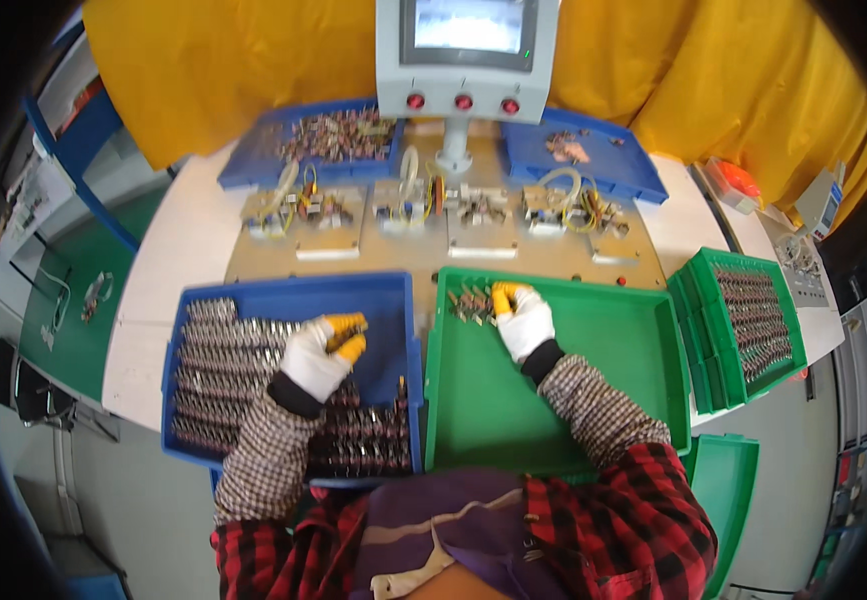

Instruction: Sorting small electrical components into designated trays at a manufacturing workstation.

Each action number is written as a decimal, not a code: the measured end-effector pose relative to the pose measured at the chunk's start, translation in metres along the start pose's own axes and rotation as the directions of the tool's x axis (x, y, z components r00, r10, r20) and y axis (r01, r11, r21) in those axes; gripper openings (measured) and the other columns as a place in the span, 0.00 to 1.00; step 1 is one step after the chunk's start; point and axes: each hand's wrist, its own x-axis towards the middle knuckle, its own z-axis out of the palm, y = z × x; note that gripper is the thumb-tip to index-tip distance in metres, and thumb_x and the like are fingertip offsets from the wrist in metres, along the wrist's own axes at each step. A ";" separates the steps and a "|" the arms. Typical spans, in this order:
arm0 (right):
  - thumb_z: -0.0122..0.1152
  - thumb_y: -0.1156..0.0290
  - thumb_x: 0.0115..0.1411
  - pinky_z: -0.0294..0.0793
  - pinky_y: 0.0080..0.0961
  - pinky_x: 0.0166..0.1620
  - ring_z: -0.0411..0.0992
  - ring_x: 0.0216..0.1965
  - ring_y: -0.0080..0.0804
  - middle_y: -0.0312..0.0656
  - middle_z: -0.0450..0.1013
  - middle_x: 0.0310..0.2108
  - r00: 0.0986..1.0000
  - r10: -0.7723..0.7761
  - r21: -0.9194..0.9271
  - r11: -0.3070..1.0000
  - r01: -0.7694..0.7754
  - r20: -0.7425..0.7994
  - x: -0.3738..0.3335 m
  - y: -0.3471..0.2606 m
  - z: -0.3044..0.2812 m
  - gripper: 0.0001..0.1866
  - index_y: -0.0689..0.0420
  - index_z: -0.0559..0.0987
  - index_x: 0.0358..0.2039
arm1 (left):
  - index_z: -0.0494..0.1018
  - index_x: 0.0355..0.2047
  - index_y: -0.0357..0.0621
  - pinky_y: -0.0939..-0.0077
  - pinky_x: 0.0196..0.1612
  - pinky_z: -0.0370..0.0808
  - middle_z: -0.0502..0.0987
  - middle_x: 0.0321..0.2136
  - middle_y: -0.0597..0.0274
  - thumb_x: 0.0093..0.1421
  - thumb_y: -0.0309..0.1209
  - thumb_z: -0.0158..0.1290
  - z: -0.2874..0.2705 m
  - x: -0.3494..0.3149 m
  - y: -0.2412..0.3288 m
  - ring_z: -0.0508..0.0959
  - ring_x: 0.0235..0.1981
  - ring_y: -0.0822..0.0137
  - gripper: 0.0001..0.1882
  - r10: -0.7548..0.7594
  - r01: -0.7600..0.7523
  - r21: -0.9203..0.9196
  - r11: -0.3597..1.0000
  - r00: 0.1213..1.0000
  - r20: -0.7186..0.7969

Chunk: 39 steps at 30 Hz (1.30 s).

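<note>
My left hand (318,360), in a white glove with yellow fingertips, is over the blue tray (378,292). Its thumb and fingers are apart, and I see nothing between them. Beneath it, rows of small metal parts (218,375) fill the tray's left and near portions. My right hand (527,322), gloved the same way, is inside the green tray (563,420) at its far left. Its fingertips are pressed together beside a small group of metal parts (470,304); whatever they may pinch is too small to make out.
Three small fixtures with hoses (478,210) stand on a metal plate behind the trays. A monitor (468,40) with red buttons rises at the back, between a blue bin of loose parts (338,135) and another blue bin (613,160). Stacked green trays (703,330) stand at right.
</note>
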 end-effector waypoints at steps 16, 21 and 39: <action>0.58 0.72 0.48 0.70 0.18 0.32 0.71 0.27 0.30 0.45 0.74 0.26 0.983 0.088 0.027 0.995 -0.094 0.159 0.158 0.000 0.032 0.12 0.61 0.76 0.34 | 0.73 0.35 0.34 0.90 0.27 0.69 0.76 0.26 0.61 0.47 0.17 0.52 -0.001 0.001 0.003 0.71 0.22 0.77 0.13 0.038 -0.039 0.031 0.999 0.999 0.007; 0.58 0.71 0.47 0.70 0.20 0.32 0.71 0.26 0.30 0.45 0.74 0.26 0.997 -0.033 -0.001 0.999 0.033 0.067 0.167 0.006 0.061 0.10 0.61 0.76 0.31 | 0.73 0.36 0.34 0.89 0.27 0.69 0.76 0.26 0.61 0.47 0.18 0.52 -0.003 0.003 0.000 0.71 0.22 0.77 0.13 0.015 -0.016 -0.039 0.999 1.000 -0.018; 0.57 0.81 0.49 0.71 0.13 0.28 0.70 0.24 0.26 0.43 0.73 0.27 0.839 0.161 0.380 0.836 -0.396 0.520 0.040 -0.016 -0.070 0.06 0.64 0.75 0.30 | 0.73 0.36 0.35 0.88 0.27 0.70 0.76 0.25 0.62 0.46 0.18 0.52 -0.001 -0.002 0.010 0.72 0.23 0.75 0.13 0.043 -0.044 0.026 0.999 0.999 0.015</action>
